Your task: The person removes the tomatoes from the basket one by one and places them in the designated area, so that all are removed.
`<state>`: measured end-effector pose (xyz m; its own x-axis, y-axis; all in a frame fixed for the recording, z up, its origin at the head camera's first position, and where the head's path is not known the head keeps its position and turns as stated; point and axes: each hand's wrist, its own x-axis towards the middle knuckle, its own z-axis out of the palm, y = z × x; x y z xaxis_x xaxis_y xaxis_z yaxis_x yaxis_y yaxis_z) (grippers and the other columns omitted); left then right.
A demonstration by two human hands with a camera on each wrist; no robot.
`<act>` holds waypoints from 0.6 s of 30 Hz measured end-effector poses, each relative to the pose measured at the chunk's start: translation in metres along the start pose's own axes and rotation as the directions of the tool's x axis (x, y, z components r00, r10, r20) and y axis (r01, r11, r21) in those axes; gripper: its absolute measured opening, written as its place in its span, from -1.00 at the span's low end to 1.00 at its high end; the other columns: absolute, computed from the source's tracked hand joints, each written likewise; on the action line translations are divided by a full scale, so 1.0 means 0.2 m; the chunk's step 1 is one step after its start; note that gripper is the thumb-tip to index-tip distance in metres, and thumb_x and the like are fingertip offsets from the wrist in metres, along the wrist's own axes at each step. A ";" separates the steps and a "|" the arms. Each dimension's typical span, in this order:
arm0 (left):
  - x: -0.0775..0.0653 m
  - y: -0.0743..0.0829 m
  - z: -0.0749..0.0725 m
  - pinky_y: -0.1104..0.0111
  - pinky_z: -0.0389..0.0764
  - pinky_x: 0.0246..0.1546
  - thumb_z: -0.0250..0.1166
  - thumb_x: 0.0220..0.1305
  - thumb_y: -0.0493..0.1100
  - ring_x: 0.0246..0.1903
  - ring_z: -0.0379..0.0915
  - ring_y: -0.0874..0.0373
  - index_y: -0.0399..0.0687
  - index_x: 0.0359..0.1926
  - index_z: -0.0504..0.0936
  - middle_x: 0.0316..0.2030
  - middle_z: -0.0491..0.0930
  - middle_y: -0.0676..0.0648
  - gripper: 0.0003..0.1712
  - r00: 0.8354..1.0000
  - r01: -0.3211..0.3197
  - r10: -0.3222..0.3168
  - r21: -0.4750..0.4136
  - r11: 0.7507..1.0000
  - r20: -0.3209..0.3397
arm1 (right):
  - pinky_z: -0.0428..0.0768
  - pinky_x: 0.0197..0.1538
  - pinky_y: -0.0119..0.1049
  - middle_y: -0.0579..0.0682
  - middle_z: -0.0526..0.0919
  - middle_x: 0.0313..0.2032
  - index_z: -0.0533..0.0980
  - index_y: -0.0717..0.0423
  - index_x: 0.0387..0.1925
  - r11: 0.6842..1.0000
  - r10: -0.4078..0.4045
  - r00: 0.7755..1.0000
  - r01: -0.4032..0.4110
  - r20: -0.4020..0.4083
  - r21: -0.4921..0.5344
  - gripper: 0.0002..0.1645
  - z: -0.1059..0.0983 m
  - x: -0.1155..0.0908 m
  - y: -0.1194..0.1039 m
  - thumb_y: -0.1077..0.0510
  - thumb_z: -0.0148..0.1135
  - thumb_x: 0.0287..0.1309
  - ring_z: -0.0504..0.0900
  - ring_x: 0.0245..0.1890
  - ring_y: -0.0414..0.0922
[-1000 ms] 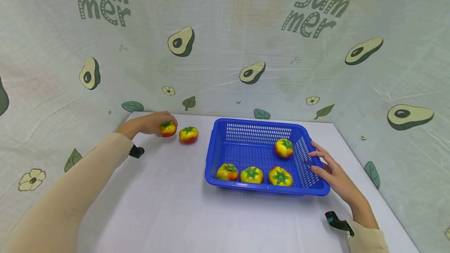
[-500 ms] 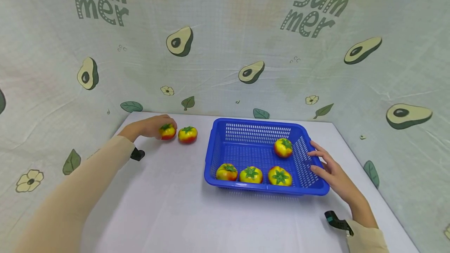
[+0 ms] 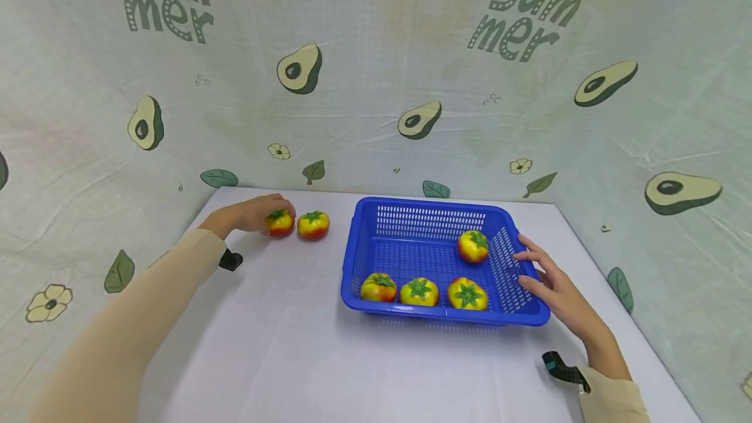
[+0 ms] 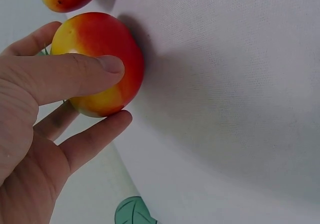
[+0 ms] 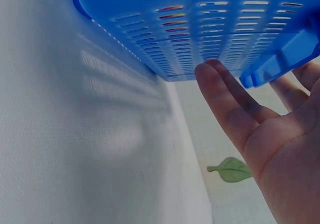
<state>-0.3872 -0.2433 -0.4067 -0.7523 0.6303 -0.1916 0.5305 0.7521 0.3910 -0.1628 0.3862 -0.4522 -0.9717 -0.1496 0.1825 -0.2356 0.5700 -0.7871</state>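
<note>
At the far left of the table, my left hand (image 3: pixel 258 213) holds a red-and-yellow tomato (image 4: pixel 107 38) with a green leafy top. In the left wrist view its thumb lies across the tomato and other fingers reach round the far side and below. Just right of it stands a second tomato (image 3: pixel 313 225). My right hand (image 3: pixel 555 289) grips the right rim of a blue plastic basket (image 3: pixel 423 202). Some fingers lie over the rim; others touch the slotted outer wall (image 5: pixel 185 38) beneath it. Inside the basket are several more tomatoes (image 3: pixel 468 294), three along the near wall and another farther back.
A white cloth covers the table (image 3: pixel 282 344). Behind it and along both sides hangs a pale curtain (image 3: pixel 364 51) printed with avocados, leaves and lettering. The basket fills the table's right-centre.
My left hand has come slightly nearer and lower with its tomato, now closer beside the second one. The right hand and basket have stayed put; the head view shifted a little.
</note>
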 end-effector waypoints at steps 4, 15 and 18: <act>0.00 0.00 0.00 -0.24 0.36 0.44 0.35 0.14 -0.60 0.32 0.32 -0.23 -0.03 0.29 0.58 0.34 0.44 -0.20 -0.29 1.000 0.011 -0.011 -0.007 1.000 0.001 | 0.40 0.29 0.29 0.01 -0.06 0.71 0.38 0.07 0.40 1.000 0.000 1.000 0.000 -0.002 -0.031 -0.49 0.00 0.00 0.00 0.09 0.19 0.53 0.05 0.58 0.47; 0.02 -0.01 0.02 -0.23 0.35 0.45 0.34 0.16 -0.60 0.34 0.32 -0.22 -0.01 0.33 0.53 0.35 0.45 -0.19 -0.25 1.000 0.019 -0.019 -0.001 1.000 -0.003 | 0.28 0.29 0.47 0.00 -0.07 0.71 0.37 0.10 0.40 1.000 -0.007 1.000 0.007 0.001 -0.018 -0.48 0.00 0.00 -0.01 0.11 0.19 0.53 0.00 0.59 0.46; 0.02 -0.02 0.02 -0.23 0.35 0.45 0.35 0.16 -0.59 0.34 0.32 -0.21 0.01 0.35 0.52 0.36 0.45 -0.18 -0.23 1.000 0.022 -0.022 0.006 1.000 -0.001 | 0.25 0.28 0.56 -0.02 -0.08 0.71 0.37 0.09 0.40 1.000 -0.003 1.000 0.003 0.004 -0.013 -0.49 0.00 0.00 0.00 0.11 0.19 0.53 -0.02 0.60 0.44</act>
<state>-0.3905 -0.2421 -0.4131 -0.7642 0.6133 -0.1996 0.5161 0.7671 0.3812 -0.1629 0.3858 -0.4513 -0.9711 -0.1541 0.1823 -0.2383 0.5803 -0.7787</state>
